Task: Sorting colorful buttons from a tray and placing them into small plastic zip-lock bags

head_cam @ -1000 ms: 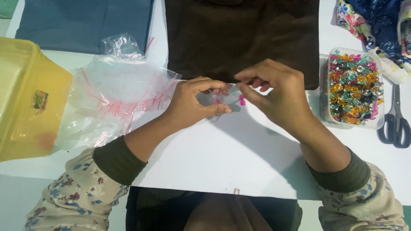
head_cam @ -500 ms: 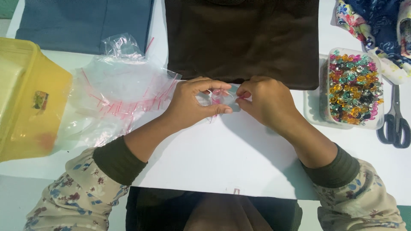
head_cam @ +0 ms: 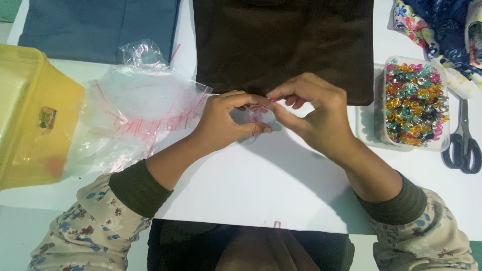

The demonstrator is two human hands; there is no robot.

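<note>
My left hand [head_cam: 226, 123] and my right hand [head_cam: 316, 113] meet over the white table, both pinching a small clear zip bag [head_cam: 258, 118] with a red seal line between thumb and fingers. The bag is mostly hidden by the fingers; I cannot tell what is in it. A pile of the same clear bags with red stripes [head_cam: 135, 113] lies just left of my left hand. A clear box of colourful beads [head_cam: 412, 103] stands to the right of my right hand.
A yellow plastic container [head_cam: 30, 115] sits at the left edge. Dark brown cloth [head_cam: 281, 40] lies at the back, blue cloth [head_cam: 95, 25] back left, floral fabric [head_cam: 437, 25] back right. Black-handled scissors [head_cam: 464, 143] lie right of the bead box.
My right hand closed in on the small bag, then opened its grip slightly at the bag's top edge. My left hand kept hold and barely moved.
</note>
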